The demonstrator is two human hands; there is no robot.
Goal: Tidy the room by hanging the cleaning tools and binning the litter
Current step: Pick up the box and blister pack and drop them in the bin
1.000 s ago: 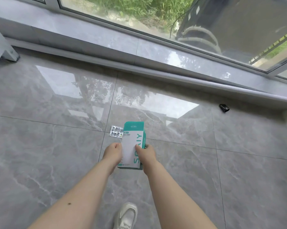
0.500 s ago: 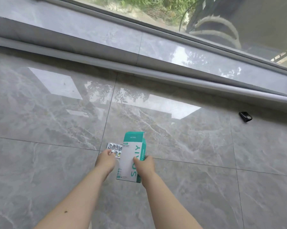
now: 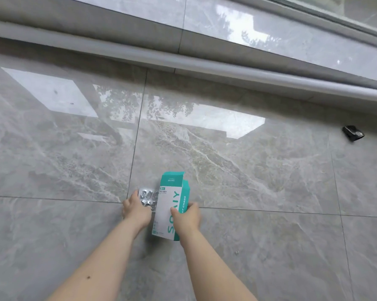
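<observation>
Two hands work low over the floor (image 3: 248,170). The right hand (image 3: 186,218) is wrapped around the lower half of a teal-and-white carton (image 3: 171,205), thumb across the white face and fingers behind the teal side, holding it upright and a little tilted with its top flap open. The left hand (image 3: 135,210) is curled down onto a silver blister pack (image 3: 148,197) that sits just to the left of the carton; the fingers are on its near edge, though from this angle it is hard to tell whether the pack is already pinched or only being touched where it lies on the tile.

Farther out, a small black object (image 3: 352,133) lies well apart to the right, near the raised ledge (image 3: 226,68) under the window.

As a judgement, the litter step is partly in hand: one piece is gathered, a second is being gathered, and the black item is yet to be collected. No bin shows, so nothing appears binned, and no cleaning tools or hooks are in view, so the hanging cannot be judged.
</observation>
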